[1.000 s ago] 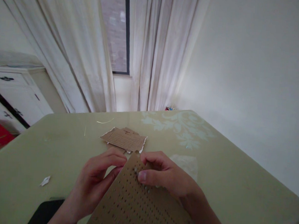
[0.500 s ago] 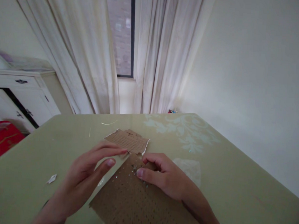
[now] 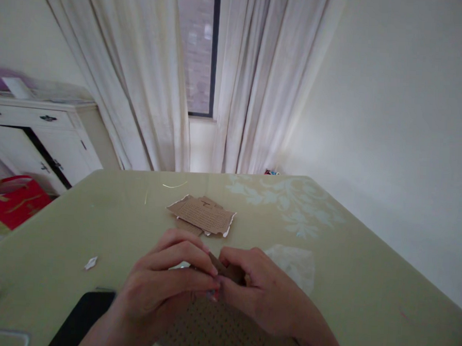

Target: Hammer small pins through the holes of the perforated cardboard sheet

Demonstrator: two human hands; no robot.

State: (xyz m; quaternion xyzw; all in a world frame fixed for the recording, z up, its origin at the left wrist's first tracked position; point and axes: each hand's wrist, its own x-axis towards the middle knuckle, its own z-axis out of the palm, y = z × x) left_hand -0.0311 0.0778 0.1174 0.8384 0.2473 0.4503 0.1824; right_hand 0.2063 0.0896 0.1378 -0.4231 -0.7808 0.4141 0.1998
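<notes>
A brown perforated card sheet lies on the green table just in front of me. My left hand and my right hand meet at its far edge, fingertips pinched together on the card's top corner. Both hands cover most of that edge. The sheet's dotted surface shows only below my hands.
Torn brown card pieces lie further back on the table. A small white scrap lies at the left, a black flat object at the near left. White curtains, a window and a white cabinet stand behind.
My left hand has moved right and closed onto the card's far corner, meeting my right hand. The card now lies lower and flatter, with more of it hidden under my hands.
</notes>
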